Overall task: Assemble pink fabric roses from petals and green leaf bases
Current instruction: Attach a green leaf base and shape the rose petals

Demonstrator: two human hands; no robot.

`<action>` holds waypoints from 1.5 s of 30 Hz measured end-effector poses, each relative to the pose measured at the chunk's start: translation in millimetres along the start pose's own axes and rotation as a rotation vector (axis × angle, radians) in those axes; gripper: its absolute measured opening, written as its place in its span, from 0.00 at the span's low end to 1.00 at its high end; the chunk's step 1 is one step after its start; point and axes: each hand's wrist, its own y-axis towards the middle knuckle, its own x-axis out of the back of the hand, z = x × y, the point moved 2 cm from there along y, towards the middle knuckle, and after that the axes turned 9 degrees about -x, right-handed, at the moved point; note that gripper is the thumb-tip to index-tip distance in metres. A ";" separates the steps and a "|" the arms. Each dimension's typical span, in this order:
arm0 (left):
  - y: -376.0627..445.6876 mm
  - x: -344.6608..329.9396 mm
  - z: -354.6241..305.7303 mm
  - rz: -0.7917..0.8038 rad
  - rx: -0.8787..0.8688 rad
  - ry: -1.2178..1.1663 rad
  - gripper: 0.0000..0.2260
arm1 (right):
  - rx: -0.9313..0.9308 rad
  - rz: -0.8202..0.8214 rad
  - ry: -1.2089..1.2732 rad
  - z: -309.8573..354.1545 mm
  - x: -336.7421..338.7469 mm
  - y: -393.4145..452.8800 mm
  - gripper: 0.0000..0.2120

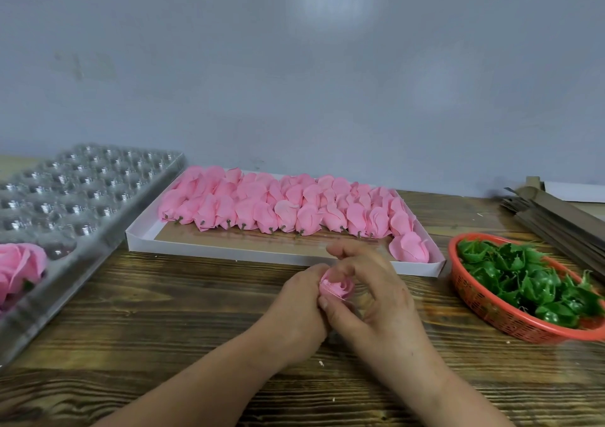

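A small pink fabric rose (334, 289) sits between both hands just above the wooden table. My left hand (299, 308) grips it from the left side. My right hand (370, 292) curls over it, thumb and fingers pinching its petals. Behind them a white shallow box (229, 249) holds rows of several pink petal buds (281, 208) with short stems. A red oval basket (484, 308) at the right holds several green leaf bases (530, 276). One finished pink rose (19, 267) lies in the clear plastic tray at the far left.
A clear plastic blister tray (82, 194) with many round cups lies at the left. A stack of brown cardboard strips (556, 217) lies at the far right behind the basket. A grey wall stands behind the wooden table (163, 312).
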 end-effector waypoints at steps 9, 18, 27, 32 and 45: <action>-0.3 -1.5 1.0 0.029 -0.073 0.035 0.11 | -0.032 0.089 -0.006 0.4 -1.0 0.5 0.09; 0.0 -0.5 6.4 0.017 -0.043 0.079 0.05 | -0.003 0.013 -0.007 0.9 1.2 0.6 0.06; 0.2 -1.1 5.7 -0.014 -0.052 0.028 0.07 | 0.009 -0.007 0.006 0.2 -0.7 0.3 0.02; -0.4 -1.0 5.9 -0.026 -0.061 0.007 0.07 | 0.065 -0.050 -0.048 1.4 -2.2 1.0 0.02; -0.2 -3.4 3.0 -0.014 -0.042 -0.064 0.10 | 0.029 -0.037 -0.010 0.1 -4.7 -0.6 0.08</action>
